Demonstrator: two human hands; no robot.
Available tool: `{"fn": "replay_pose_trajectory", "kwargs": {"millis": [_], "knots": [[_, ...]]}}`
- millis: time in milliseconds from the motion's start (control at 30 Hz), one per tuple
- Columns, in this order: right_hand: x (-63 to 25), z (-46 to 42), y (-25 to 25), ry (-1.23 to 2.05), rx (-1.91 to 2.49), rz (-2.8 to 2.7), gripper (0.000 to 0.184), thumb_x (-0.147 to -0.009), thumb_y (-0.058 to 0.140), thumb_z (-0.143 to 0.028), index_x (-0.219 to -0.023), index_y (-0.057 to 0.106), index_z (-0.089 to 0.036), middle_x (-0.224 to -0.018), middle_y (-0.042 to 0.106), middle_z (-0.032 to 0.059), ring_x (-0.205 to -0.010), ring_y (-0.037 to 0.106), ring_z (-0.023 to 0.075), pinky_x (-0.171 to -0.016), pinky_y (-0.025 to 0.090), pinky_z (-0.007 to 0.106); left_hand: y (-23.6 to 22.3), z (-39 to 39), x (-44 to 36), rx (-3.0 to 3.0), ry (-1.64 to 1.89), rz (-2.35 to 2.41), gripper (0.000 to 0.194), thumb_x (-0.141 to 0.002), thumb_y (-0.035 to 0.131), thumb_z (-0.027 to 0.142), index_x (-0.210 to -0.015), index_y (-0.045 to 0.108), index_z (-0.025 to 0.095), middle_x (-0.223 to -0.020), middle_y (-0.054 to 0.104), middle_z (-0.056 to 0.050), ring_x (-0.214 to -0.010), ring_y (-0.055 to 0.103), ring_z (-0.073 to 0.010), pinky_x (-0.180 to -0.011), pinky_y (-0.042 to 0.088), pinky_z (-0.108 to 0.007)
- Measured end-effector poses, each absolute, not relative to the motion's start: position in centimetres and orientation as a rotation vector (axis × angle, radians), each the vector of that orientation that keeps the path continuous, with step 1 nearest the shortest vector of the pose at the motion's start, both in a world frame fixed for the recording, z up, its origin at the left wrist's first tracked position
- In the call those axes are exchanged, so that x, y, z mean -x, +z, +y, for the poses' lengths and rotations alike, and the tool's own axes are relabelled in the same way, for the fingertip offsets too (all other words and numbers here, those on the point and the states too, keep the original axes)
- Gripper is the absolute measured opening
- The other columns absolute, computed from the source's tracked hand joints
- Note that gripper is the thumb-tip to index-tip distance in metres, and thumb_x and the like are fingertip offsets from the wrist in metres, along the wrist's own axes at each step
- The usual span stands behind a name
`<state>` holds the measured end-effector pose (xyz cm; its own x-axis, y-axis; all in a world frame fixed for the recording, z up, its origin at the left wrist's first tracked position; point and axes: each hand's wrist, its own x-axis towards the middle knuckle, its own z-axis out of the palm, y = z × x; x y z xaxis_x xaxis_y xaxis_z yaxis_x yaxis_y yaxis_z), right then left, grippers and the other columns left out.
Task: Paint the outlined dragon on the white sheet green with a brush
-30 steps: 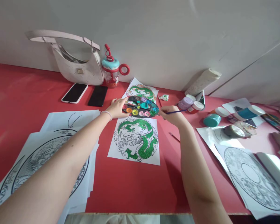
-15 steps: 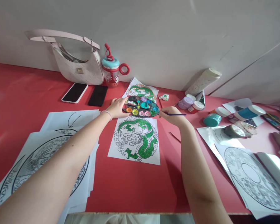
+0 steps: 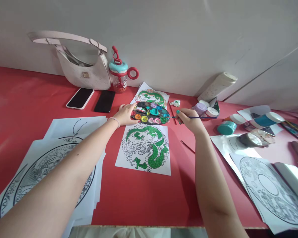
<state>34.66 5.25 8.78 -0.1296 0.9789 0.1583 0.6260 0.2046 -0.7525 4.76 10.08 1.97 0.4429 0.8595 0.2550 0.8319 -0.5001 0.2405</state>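
My left hand [image 3: 126, 114] grips the left end of a black watercolor palette [image 3: 152, 115] with round wells of many colours. The palette lies over the gap between two dragon drawings. In my right hand [image 3: 188, 119] is a thin dark-blue paintbrush [image 3: 203, 117], pinched in closed fingers, its tip at the palette's right end by the green and teal wells. Just below the palette, the nearer dragon drawing [image 3: 145, 148] has a green-painted body and uncoloured line work around it. Behind the palette, the farther dragon drawing [image 3: 150, 93] shows green with orange edges.
Two phones [image 3: 80, 98], a white handbag [image 3: 85, 74] and a cup with a red handle [image 3: 119, 76] stand at the back left. Line-art sheets [image 3: 64, 129] lie left. Paint jars [image 3: 227, 128] and more sheets [image 3: 270, 191] are on the right. Loose brushes [image 3: 188, 146] lie near my right arm.
My right hand has shifted slightly right and up, and more of the brush shows, its tip now by the palette's right wells. My left hand and the palette have stayed put.
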Motion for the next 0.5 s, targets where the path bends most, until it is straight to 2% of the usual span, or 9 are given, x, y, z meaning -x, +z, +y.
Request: {"fn": "replay_pose_trajectory", "kwargs": {"millis": [167,500], "knots": [[-34.8,5.5,8.5,0.759,1.433,-1.767,0.037,-0.08,0.049,-0.046,-0.058,0.052,-0.016,-0.044,0.046,-0.001,-0.044,0.041,0.0077,-0.048,0.033,0.022,1.8,10.2,-4.8,-2.602,0.541,1.525,0.038,-0.09,0.055,0.038,-0.121,0.051,0.016,-0.123,0.054,-0.01,-0.109,0.056,-0.0227,-0.092,0.049,-0.046],[-34.9,5.7,7.6,0.83,1.421,-1.745,0.034,-0.079,0.055,-0.039,-0.056,0.054,-0.014,-0.044,0.048,-0.001,-0.042,0.041,0.0068,-0.046,0.031,0.022,1.4,10.3,-4.7,-2.59,0.573,1.491,0.039,-0.09,0.055,0.038,-0.122,0.051,0.016,-0.125,0.053,-0.01,-0.11,0.055,-0.0233,-0.093,0.048,-0.047]]}}
